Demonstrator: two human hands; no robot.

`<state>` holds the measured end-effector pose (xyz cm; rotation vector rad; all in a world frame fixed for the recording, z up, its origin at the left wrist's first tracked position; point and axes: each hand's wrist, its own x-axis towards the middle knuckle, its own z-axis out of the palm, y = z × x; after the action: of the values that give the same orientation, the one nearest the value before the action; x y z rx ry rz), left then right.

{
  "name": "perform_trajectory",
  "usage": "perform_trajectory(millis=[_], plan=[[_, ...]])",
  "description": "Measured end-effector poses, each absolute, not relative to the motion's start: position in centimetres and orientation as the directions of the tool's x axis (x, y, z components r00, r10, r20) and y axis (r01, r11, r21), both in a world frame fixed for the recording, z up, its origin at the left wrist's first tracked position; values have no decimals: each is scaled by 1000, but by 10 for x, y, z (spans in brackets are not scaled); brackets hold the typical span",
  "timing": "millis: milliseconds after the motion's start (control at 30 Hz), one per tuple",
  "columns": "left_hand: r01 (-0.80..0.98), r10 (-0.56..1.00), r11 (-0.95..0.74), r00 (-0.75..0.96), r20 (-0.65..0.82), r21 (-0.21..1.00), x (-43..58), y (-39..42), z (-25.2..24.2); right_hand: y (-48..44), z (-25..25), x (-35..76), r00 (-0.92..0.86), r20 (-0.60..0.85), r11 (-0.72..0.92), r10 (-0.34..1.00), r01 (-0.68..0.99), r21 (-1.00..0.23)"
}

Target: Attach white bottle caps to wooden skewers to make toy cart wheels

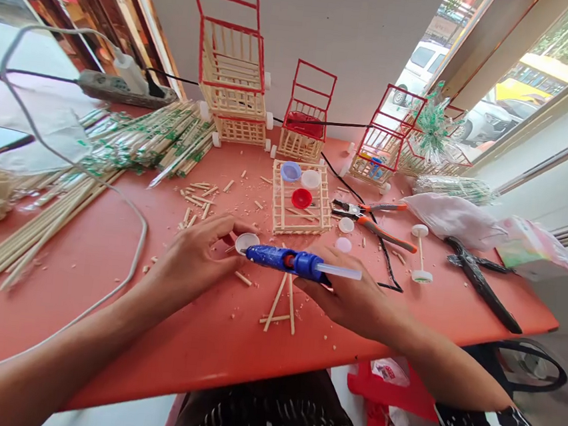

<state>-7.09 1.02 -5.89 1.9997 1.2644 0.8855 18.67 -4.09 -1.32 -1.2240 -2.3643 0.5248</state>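
My right hand (351,290) is wrapped round a blue hot glue gun (279,259), with a clear glue stick (341,271) poking out of its rear end. The gun's nozzle points left at a white bottle cap (247,243), pinched between the thumb and fingers of my left hand (205,249). Whether the tip touches the cap I cannot tell. Below the gun, several thin wooden sticks (291,304) lie in an A shape on the table. Just behind the gun is a wooden stick frame (278,206), with a blue cap (291,171), a white cap (311,179) and a red cap (302,198) on it.
Pliers (376,225), cutters (483,282) and a white-wheeled axle (421,253) lie to the right. Bundled sticks (145,139) and a grey cable (137,219) are at left. Red-trimmed stick carts (236,81) stand along the back. Cut stick pieces (199,198) litter the orange table (190,351).
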Motion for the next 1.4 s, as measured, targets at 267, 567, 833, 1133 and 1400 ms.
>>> perform_trajectory(millis=[267,567,833,1133,1400], plan=[[471,907,-397,332,259,787,-64,9,-60,-44,-10,191,-412,258,486,874,734,-474],[388,889,-427,345,301,817,-65,11,-60,-40,-9,195,-450,367,556,814,786,-271],[401,872,-459,375,316,792,-65,10,-58,-39,-7,191,-463,363,554,808,807,-204],[367,856,-480,394,334,797,-65,10,-61,-38,-6,190,-483,382,580,788,791,-194],[358,848,-495,396,351,791,-64,10,-63,-38,-4,188,-495,390,584,776,798,-150]])
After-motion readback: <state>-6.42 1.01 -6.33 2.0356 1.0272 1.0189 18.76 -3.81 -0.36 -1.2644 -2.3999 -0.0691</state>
